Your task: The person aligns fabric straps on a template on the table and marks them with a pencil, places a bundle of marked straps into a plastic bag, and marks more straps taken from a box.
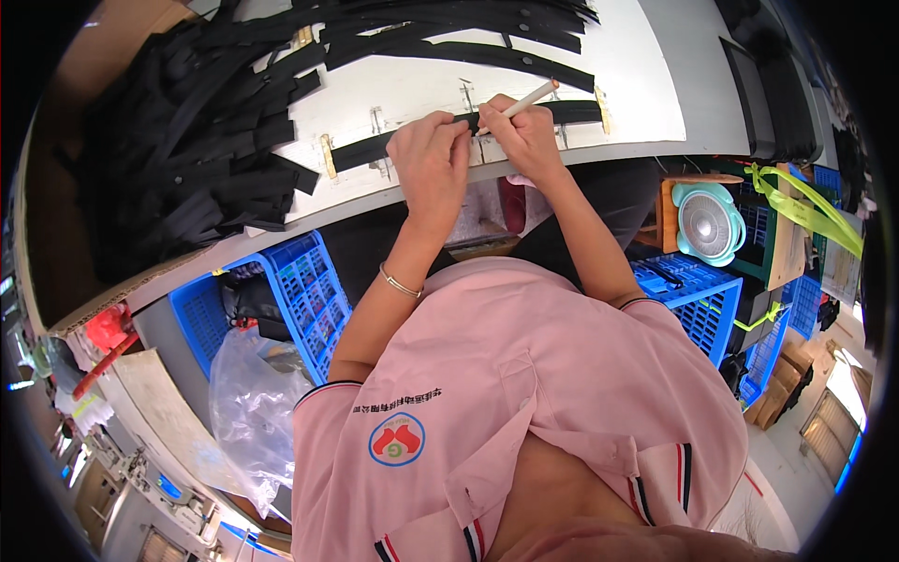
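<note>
A black strip lies flat along the near side of a white board, between two yellowish tape marks. My left hand rests on the middle of this strip, its fingers bent and pressed together on it. Just to the right, my right hand grips a white pen, its lower end at the strip close to my left fingertips. The exact contact of the tip is hidden by my fingers. Dark marks are drawn on the board across the strip's line.
A large pile of black strips fills an open cardboard box at the left and spreads over the board. Below the table edge stand blue crates, a clear plastic bag and a turquoise fan.
</note>
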`<state>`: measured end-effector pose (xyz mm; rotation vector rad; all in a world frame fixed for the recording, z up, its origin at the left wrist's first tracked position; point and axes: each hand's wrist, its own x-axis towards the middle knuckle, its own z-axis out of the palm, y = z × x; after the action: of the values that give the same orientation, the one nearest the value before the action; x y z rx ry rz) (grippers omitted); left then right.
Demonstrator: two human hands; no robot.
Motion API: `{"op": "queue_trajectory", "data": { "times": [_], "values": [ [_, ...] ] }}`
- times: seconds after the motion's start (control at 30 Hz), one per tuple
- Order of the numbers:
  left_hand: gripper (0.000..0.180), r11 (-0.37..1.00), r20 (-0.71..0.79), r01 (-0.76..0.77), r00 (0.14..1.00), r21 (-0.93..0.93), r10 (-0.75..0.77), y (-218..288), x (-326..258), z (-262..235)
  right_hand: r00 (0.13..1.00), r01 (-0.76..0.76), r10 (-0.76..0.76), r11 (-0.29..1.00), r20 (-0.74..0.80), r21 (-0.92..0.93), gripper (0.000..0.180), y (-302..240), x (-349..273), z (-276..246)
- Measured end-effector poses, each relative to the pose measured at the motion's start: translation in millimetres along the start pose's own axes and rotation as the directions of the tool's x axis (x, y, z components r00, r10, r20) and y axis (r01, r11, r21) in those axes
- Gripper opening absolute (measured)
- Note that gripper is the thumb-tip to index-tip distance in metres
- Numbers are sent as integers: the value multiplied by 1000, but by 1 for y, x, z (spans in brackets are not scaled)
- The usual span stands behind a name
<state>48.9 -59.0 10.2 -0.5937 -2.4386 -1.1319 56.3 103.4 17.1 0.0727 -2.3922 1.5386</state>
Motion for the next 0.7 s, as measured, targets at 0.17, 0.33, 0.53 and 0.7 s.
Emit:
{"op": "queue_trajectory", "data": {
  "times": [0.17, 0.33, 0.53, 0.7],
  "values": [
    [12, 1000, 20, -2, 1000, 21, 1, 1, 2, 1, 1000, 24, -24, 999, 2, -20, 28, 7, 1, -3],
    [13, 1000, 30, -13, 999, 27, 13, 2, 1, 0, 985, -138, 164, 938, -56, 318, 22, -10, -4, -31],
    [12, 999, 36, -3, 999, 32, 2, 8, 2, -1, 950, -126, 189, 960, -247, 249, 27, 21, -1, -91],
    [13, 1000, 61, -9, 998, 20, 7, 18, 6, 9, 961, -132, 168, 976, -217, 172, 27, 39, -6, -94]
  ]
}}
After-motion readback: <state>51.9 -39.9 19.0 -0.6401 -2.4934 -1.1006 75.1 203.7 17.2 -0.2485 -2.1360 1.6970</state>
